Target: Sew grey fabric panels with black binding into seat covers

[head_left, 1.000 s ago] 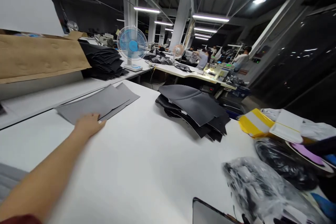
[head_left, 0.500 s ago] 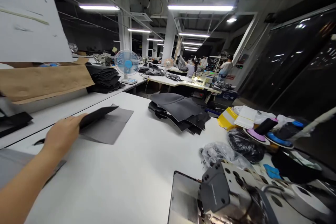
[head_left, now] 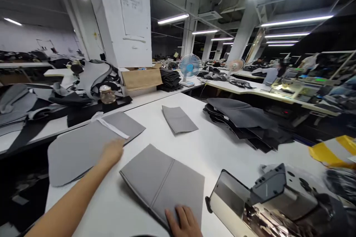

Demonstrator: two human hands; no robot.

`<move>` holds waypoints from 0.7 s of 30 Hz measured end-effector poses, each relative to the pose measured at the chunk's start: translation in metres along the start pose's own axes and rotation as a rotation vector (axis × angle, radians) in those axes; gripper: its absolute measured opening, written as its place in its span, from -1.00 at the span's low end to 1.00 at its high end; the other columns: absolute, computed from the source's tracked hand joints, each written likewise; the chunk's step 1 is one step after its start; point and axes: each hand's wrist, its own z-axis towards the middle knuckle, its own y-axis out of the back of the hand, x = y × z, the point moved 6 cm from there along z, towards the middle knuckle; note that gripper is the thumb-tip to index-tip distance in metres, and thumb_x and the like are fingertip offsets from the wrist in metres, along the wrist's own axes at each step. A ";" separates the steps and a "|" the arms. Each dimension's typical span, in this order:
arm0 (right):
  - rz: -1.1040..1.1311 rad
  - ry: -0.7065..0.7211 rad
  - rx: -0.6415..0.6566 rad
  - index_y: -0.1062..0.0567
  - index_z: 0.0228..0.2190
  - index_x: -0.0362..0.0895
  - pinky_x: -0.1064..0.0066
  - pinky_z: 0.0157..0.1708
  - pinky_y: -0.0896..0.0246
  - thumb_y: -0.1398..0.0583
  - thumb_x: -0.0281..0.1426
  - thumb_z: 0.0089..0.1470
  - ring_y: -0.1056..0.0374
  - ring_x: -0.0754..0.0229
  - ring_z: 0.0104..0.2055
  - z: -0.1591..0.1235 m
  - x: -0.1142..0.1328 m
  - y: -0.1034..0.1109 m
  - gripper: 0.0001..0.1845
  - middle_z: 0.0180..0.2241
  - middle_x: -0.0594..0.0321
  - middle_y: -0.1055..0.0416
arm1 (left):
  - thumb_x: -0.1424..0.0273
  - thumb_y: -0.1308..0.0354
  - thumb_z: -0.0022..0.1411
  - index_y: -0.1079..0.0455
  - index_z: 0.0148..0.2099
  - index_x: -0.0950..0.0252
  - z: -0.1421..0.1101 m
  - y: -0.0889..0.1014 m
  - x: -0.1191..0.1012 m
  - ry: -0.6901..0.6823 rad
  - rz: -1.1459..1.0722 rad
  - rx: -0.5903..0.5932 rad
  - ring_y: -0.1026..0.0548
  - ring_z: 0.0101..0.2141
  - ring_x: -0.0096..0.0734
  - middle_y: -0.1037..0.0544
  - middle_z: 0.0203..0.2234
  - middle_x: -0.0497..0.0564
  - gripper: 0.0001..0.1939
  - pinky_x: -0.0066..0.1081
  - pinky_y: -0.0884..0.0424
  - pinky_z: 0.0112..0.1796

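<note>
Camera panned left; right hand (head_left: 183,222) now lies fingers-apart on seamed grey fabric panel (head_left: 164,183), lower centre, seam running diagonally up-right. Left hand (head_left: 112,152) at edge of rounded grey panel (head_left: 79,152), grip unclear.

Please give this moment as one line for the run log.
left hand: at rounded grey fabric panel | right hand: on seamed grey fabric panel

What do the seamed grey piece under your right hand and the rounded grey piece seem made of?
The seamed piece looks like matte grey neoprene-type foam fabric: thick soft edges, a sewn centre line. The rounded piece shows the same dull face, probably the same material, though the picture can't confirm it.
</note>
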 end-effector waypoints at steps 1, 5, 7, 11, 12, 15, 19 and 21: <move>0.000 0.028 -0.008 -0.53 0.02 0.08 0.12 -0.16 -0.51 -0.28 -0.16 0.18 -0.54 -0.10 -0.18 -0.004 -0.004 0.002 -0.62 -0.16 0.10 -0.59 | 0.46 -0.06 0.24 -0.42 0.14 0.44 0.002 -0.002 0.025 0.050 0.014 0.019 -0.49 0.06 0.14 -0.50 0.05 0.43 -0.57 0.06 -0.32 0.10; 0.110 0.077 0.041 -0.53 -0.01 -0.02 0.32 -0.23 -0.48 -0.17 -0.14 0.28 -0.52 0.03 -0.26 -0.018 -0.030 0.022 -0.66 -0.23 0.14 -0.59 | 0.36 -0.08 0.21 -0.51 0.04 0.35 0.009 -0.006 0.070 0.047 -0.054 0.109 -0.54 0.01 0.00 -0.59 -0.01 0.27 -0.61 -0.18 -0.40 0.04; 0.185 -0.042 0.107 -0.53 -0.02 0.01 0.38 -0.23 -0.45 -0.12 -0.22 0.33 -0.52 0.10 -0.27 -0.024 -0.049 0.033 -0.72 -0.26 0.21 -0.60 | 0.31 -0.07 0.21 -0.52 0.06 0.30 0.012 -0.005 0.075 0.048 -0.100 0.145 -0.56 -0.01 -0.06 -0.62 -0.02 0.17 -0.58 -0.27 -0.43 -0.01; 0.285 -0.500 0.216 -0.54 0.05 0.01 0.38 -0.26 -0.43 -0.05 -0.22 0.38 -0.54 0.11 -0.26 -0.026 -0.098 0.044 -0.64 -0.28 0.22 -0.60 | 0.27 0.03 0.25 -0.47 0.18 0.29 0.013 0.013 0.063 0.032 -0.163 0.155 -0.56 0.00 -0.10 -0.62 0.02 0.09 -0.48 -0.31 -0.44 -0.01; 0.295 -0.599 0.223 -0.54 0.05 -0.02 0.35 -0.23 -0.42 -0.03 -0.23 0.38 -0.54 0.09 -0.23 -0.024 -0.110 0.045 -0.62 -0.26 0.19 -0.60 | 0.27 0.05 0.26 -0.45 0.21 0.29 0.008 0.022 0.052 0.005 -0.196 0.134 -0.55 0.03 -0.11 -0.60 0.06 0.08 -0.45 -0.32 -0.42 0.02; 0.297 -0.747 0.200 -0.58 0.02 -0.09 0.24 -0.14 -0.40 -0.05 -0.28 0.36 -0.52 0.02 -0.19 -0.011 -0.132 0.049 -0.62 -0.26 0.10 -0.58 | 0.21 0.04 0.27 -0.43 0.24 0.24 -0.029 0.050 -0.012 -0.201 -0.361 0.064 -0.50 0.08 -0.10 -0.55 0.12 0.01 -0.44 -0.35 -0.40 0.07; 0.180 -0.663 0.173 -0.67 -0.17 -0.02 0.04 -0.10 -0.35 -0.16 -0.33 0.28 -0.44 -0.10 -0.16 -0.005 -0.112 0.053 -0.74 -0.19 0.00 -0.54 | 0.30 0.03 0.33 -0.41 0.25 0.07 -0.123 0.049 -0.146 -0.647 -0.477 0.177 -0.52 0.02 -0.23 -0.58 0.06 -0.04 -0.52 -0.37 -0.38 0.08; 0.168 -0.536 0.107 -0.65 -0.11 0.02 -0.03 -0.01 -0.31 -0.23 -0.38 0.21 -0.37 -0.15 -0.01 -0.011 -0.082 0.057 -0.76 0.00 0.00 -0.48 | 0.34 0.01 0.35 -0.44 0.20 0.03 -0.165 0.028 -0.210 -0.827 -0.464 0.272 -0.53 -0.03 -0.26 -0.60 -0.02 -0.02 -0.57 -0.33 -0.40 0.05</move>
